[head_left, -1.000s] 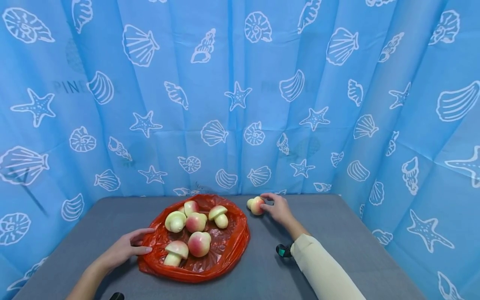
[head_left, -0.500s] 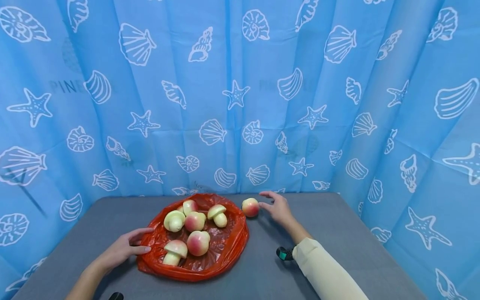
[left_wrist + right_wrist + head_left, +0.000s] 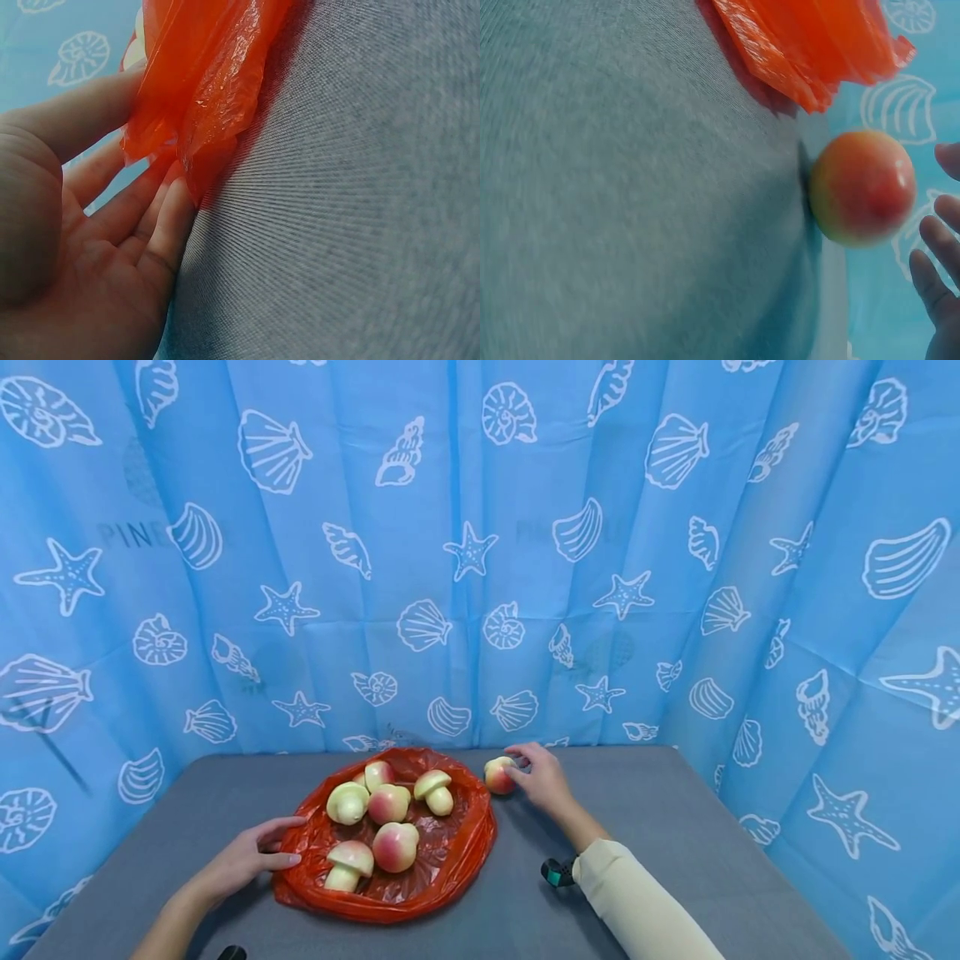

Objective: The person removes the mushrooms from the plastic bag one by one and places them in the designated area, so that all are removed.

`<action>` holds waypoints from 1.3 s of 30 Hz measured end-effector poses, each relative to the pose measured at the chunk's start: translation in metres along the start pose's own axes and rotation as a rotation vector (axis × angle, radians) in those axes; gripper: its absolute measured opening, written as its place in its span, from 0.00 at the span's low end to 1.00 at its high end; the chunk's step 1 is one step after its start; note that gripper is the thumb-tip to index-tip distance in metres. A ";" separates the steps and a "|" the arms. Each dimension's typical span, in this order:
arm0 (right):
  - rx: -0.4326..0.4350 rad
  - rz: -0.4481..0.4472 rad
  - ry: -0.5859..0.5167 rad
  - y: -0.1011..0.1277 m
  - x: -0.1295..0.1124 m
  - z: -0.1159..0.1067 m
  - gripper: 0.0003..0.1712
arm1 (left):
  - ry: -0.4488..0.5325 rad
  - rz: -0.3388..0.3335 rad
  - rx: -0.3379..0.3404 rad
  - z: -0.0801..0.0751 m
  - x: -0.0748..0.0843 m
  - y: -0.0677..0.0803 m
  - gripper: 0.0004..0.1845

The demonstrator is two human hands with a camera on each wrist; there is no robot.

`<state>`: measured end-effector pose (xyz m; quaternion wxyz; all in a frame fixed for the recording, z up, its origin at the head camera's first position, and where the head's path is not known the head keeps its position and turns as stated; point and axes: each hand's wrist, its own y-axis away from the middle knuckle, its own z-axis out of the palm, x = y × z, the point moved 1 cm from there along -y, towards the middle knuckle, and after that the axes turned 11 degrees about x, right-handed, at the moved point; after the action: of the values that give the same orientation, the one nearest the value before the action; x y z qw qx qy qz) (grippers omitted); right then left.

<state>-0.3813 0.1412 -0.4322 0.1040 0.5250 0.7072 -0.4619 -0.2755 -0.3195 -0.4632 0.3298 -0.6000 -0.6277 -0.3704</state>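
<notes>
An opened red plastic bag [image 3: 472, 860] lies on the table with several toy mushrooms in it, such as one [image 3: 396, 847] with a pink-and-cream cap. My left hand [image 3: 251, 856] rests at the bag's left edge, thumb and fingers spread apart against the plastic; in the left wrist view some fingertips are hidden behind it. Just outside the bag's far right edge sits another mushroom [image 3: 862, 187], cap toward me. Beside it is my right hand [image 3: 542, 778], its thumb in front of the cap in the head view. A gap separates fingers and cap in the right wrist view.
A grey cloth-covered table [image 3: 645, 827] lies under everything. Behind and to the sides hangs a blue curtain [image 3: 465, 693] printed with white shells and starfish. A black strap-like device [image 3: 557, 872] is at my right wrist.
The mushroom outside the bag has shifted left to the bag's edge and turned. My right hand came off it, then moved left close to it again. The left hand stays in place.
</notes>
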 end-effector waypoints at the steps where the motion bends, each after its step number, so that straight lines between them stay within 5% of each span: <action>1: -0.007 -0.003 0.016 0.000 -0.001 0.002 0.16 | -0.002 0.003 -0.002 0.000 0.000 0.000 0.37; 14: -0.020 -0.007 0.187 -0.002 0.000 0.012 0.20 | 0.018 0.011 -0.016 -0.001 0.000 0.000 0.36; 39: -0.050 -0.061 0.226 -0.006 0.011 0.011 0.20 | 0.003 0.019 -0.019 -0.001 -0.001 0.000 0.37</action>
<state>-0.3946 0.1395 -0.4418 0.0225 0.5493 0.7414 -0.3849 -0.2759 -0.3212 -0.4632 0.3285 -0.6084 -0.6179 -0.3743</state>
